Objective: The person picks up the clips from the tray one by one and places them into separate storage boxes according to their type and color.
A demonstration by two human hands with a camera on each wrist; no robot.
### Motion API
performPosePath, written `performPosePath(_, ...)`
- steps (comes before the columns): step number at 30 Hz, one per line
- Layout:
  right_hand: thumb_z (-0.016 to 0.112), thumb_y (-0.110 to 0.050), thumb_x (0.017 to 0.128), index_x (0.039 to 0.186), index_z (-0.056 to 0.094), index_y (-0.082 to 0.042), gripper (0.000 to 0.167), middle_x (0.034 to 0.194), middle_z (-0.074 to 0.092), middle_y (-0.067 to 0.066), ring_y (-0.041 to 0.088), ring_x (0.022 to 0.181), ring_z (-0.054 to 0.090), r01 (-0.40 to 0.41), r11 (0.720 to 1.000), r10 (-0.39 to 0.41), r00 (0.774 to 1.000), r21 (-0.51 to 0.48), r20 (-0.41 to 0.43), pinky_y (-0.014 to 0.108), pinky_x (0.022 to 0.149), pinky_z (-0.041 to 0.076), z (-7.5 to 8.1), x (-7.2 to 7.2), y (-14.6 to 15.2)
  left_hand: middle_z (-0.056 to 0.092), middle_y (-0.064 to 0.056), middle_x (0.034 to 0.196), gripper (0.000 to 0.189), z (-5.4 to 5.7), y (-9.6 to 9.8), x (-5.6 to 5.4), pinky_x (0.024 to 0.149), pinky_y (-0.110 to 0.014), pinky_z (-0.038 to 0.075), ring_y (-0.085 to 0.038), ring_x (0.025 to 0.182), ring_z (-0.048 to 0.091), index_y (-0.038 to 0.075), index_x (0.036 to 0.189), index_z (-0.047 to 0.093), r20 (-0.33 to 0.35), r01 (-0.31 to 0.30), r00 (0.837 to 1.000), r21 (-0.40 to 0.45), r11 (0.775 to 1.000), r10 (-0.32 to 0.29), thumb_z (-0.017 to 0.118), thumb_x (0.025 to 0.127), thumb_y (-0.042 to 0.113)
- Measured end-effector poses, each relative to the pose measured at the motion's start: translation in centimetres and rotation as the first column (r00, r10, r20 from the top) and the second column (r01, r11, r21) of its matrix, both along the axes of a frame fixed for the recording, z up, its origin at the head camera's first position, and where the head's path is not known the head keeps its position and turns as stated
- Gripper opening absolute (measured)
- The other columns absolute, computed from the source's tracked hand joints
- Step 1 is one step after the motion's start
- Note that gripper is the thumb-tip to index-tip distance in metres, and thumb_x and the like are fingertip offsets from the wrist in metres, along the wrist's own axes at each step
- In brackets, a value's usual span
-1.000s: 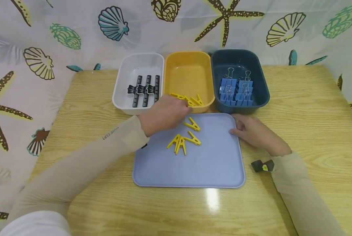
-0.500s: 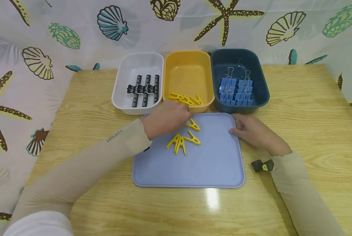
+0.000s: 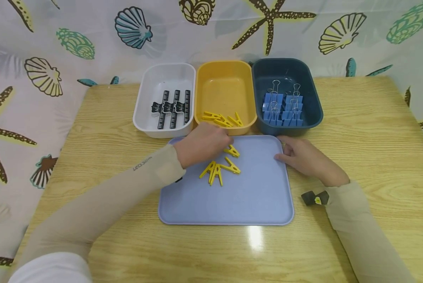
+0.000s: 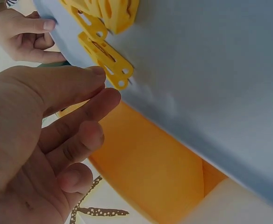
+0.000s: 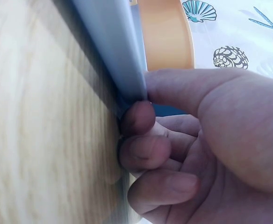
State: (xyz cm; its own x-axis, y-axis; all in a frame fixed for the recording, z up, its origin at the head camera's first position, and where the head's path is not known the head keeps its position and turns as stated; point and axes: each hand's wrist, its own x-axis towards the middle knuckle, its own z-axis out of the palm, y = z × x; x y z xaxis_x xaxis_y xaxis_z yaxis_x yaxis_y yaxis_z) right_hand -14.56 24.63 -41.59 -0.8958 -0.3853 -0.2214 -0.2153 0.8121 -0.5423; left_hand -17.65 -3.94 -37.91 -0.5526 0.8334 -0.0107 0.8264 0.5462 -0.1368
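My left hand [image 3: 205, 142] is over the top edge of the blue-grey tray [image 3: 261, 196]. In the left wrist view its thumb and index fingertips [image 4: 112, 97] overlap the nearest yellow clothespin [image 4: 108, 60], a small gap between them and the other fingers loosely bent. That clothespin lies opened in a V on the tray; several more yellow clothespins [image 3: 216, 174] form a cluster just below. My right hand [image 3: 305, 159] grips the tray's upper right corner, thumb on the rim and fingers curled beneath, as the right wrist view shows.
Behind the tray stand three bins: a white one [image 3: 145, 82] with black patterned clips [image 3: 167, 107], a yellow one [image 3: 225, 84] with several clothespins [image 3: 220, 119], and a dark blue one [image 3: 317, 114] with blue binder clips [image 3: 282, 110]. A patterned cloth [image 3: 211, 39] hangs at the back.
My left hand has drawn back from the yellow bin's front rim and come down over the uppermost clothespin on the tray. My right hand keeps its hold on the corner.
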Motion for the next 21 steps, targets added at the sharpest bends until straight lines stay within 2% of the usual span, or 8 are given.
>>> performPosePath(8, 0.062, -0.016, 0.092, 0.126, 0.052, -0.001, 0.038, 0.066, 0.049, 0.002, 0.016, 0.059, 0.047, 0.000, 1.000, 0.000, 1.000, -0.001, -0.002, 0.026, 0.055, 0.037, -0.04, -0.02, -0.06, 0.067, 0.002, 0.076, 0.018, -0.38, 0.12, 0.09, 0.052, -0.028, 0.044, -0.012, 0.060, 0.051, 0.017, 0.088, 0.073, 0.024, 0.006, 1.000, -0.011, 1.000, -0.006, 0.058, 0.093, 0.008)
performPosePath(15, 0.062, -0.016, 0.092, 0.127, 0.051, -0.001, 0.040, 0.067, 0.050, 0.002, 0.016, 0.060, 0.047, 0.000, 1.000, 0.000, 1.000, 0.002, 0.007, 0.027, 0.055, 0.038, -0.05, -0.07, -0.03, 0.070, 0.001, 0.080, 0.017, -0.93, 0.04, 0.20, 0.052, -0.029, 0.046, -0.011, 0.063, 0.055, 0.018, 0.088, 0.073, 0.017, 0.016, 1.000, -0.018, 1.000, -0.016, 0.059, 0.094, 0.009)
performPosePath(21, 0.062, -0.016, 0.092, 0.127, 0.051, -0.001, 0.040, 0.067, 0.050, 0.002, 0.016, 0.060, 0.047, 0.000, 1.000, 0.000, 1.000, 0.006, -0.002, 0.027, 0.056, 0.038, -0.18, -0.10, 0.07, 0.070, 0.000, 0.082, 0.017, -0.96, -0.05, 0.27, 0.053, -0.029, 0.046, -0.012, 0.063, 0.054, 0.017, 0.090, 0.073, 0.033, 0.016, 0.999, -0.024, 1.000, -0.016, 0.059, 0.093, 0.009)
